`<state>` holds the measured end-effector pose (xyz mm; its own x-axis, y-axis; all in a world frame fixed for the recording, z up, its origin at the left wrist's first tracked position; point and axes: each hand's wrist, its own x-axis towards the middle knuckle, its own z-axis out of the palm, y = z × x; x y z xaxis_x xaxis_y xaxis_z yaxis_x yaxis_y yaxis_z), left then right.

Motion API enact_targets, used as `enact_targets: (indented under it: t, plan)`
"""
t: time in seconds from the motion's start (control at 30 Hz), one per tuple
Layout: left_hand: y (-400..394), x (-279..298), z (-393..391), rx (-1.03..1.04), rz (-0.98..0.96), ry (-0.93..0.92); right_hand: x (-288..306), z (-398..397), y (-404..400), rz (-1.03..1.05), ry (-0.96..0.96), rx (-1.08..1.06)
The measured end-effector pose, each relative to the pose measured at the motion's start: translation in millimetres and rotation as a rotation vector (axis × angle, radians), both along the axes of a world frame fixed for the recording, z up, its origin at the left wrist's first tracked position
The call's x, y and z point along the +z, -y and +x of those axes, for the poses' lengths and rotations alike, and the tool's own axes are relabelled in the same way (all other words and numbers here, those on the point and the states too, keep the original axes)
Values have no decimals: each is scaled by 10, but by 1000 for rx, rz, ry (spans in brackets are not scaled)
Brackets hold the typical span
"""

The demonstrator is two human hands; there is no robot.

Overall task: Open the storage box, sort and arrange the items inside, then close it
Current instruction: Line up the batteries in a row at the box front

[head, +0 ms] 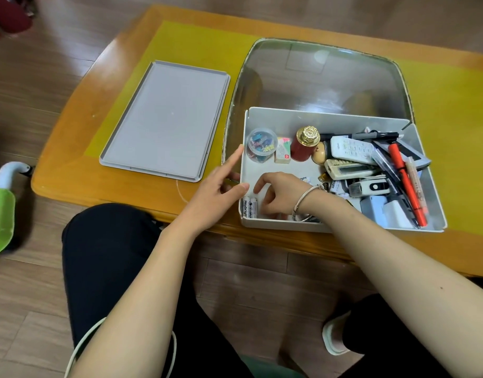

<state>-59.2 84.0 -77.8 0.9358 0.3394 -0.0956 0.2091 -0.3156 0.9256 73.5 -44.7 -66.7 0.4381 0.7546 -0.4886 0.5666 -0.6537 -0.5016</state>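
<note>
The white storage box (pixel 327 120) stands open at the table's near edge, and its grey lid (pixel 166 120) lies flat to the left. My left hand (pixel 221 189) rests against the box's left wall, thumb on the rim and index finger raised. My right hand (pixel 280 195) is inside the near-left corner, fingers curled down beside white batteries (pixel 250 207); whether it grips anything is hidden. Along the back wall stand a clear tub of clips (pixel 261 144), a small eraser pack (pixel 283 150) and a red bottle with a gold cap (pixel 304 144). Remote controls (pixel 349 148), pens, an orange marker (pixel 406 181) and chargers fill the right side.
The box sits on a clear glass panel (pixel 316 72) over a yellow mat (pixel 202 42) on the wooden table. A green and white object (pixel 1 211) stands on the floor at the left. My knees in dark trousers are under the table's near edge.
</note>
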Motion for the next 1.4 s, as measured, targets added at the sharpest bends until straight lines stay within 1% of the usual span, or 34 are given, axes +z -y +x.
enact_targets:
  t: [0.13, 0.23, 0.57, 0.7, 0.77, 0.93, 1.13, 1.3, 1.4]
  plan:
    - [0, -12, 3, -3, 3, -8, -4, -10, -8, 25, -81, 72]
    - [7, -16, 5, 2, 18, 2, -13, -30, -15, 49, -56, 122]
    - [12, -22, -2, 12, -4, 2, -10, -18, -22, 51, -11, 126]
    - [11, -16, -4, 11, -20, 1, 139, 158, 136, 84, 44, 44]
    - [15, -19, -2, 6, -12, 4, 205, 228, 259, 55, 78, 55]
    - [15, -13, -11, -10, -56, 15, 229, 236, 440, -148, 192, 201]
    - [21, -6, -22, -7, -36, 13, 156, 175, 347, -191, 233, 241]
    - [22, -10, -19, 1, -21, -4, 98, 121, 290, -169, 337, 197]
    - [19, -19, -13, 3, -24, -6, 113, 119, 278, -75, 288, 96]
